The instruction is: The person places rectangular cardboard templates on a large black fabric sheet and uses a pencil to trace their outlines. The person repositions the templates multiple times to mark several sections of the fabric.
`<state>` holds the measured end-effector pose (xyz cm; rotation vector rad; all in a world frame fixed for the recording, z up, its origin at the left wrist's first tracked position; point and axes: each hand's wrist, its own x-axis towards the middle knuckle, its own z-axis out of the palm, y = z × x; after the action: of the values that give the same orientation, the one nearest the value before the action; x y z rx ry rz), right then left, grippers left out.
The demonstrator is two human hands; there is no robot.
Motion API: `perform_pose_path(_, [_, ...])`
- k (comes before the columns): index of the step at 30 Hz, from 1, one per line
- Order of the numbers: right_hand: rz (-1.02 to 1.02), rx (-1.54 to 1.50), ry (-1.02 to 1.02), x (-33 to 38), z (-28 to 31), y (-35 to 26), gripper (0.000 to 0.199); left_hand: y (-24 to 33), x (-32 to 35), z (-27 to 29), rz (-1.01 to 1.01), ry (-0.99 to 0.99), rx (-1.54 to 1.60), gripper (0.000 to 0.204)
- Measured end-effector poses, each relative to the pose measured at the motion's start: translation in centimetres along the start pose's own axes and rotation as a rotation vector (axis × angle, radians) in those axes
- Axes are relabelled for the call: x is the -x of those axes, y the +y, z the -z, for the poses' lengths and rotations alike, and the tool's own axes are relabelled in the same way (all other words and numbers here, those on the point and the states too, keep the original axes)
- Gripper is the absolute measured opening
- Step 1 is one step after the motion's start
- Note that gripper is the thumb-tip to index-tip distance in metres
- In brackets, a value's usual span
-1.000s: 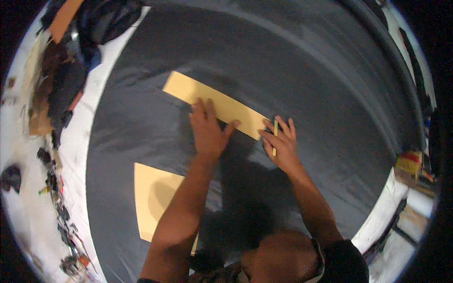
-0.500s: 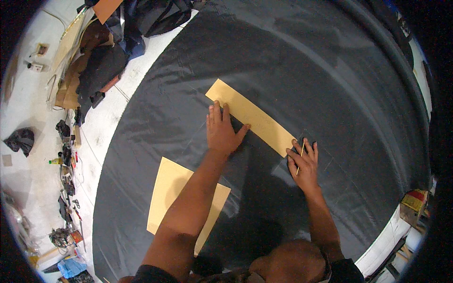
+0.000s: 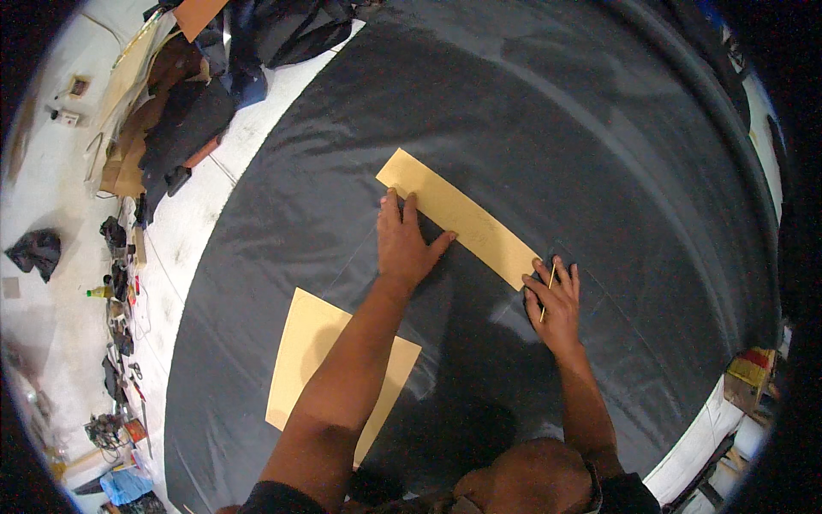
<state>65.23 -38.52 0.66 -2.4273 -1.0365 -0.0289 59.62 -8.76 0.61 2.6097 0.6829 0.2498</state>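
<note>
A long tan card strip (image 3: 458, 221) lies slantwise on a wide sheet of smooth black material (image 3: 479, 103). My left hand (image 3: 406, 244) is spread out, its fingertips and thumb on the strip's near edge towards the upper-left end. At the strip's lower-right end, the fingertips of my right hand (image 3: 556, 308) touch the corner. A thin yellow pencil-like stick (image 3: 548, 291) is held between that hand's fingers. Under my left forearm sits a larger tan card piece (image 3: 308, 343), partly hidden by the arm. Faint light lines run over the black sheet near both hands.
Beyond the sheet's left edge, small tools and odds and ends (image 3: 120, 283) line the pale floor (image 3: 60, 180). Dark cloth and brown scraps (image 3: 180, 120) are heaped at the upper left. A box (image 3: 749, 373) stands at the right edge.
The whole view has shifted slightly. Both hands keep their places on the card strip, and the strip stays put on the black sheet.
</note>
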Motion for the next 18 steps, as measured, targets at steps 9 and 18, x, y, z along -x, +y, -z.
perform_pose_path(9, [-0.042, 0.015, -0.064, 0.0, 0.1, 0.1, 0.027, 0.0, -1.3, 0.1, 0.034, -0.106, -0.025, 0.106])
perform_pose_path(18, [-0.040, -0.008, -0.035, 0.1, 0.3, 0.4, 0.025, 1.1, -1.7, 0.0, 0.028, -0.143, -0.138, 0.114])
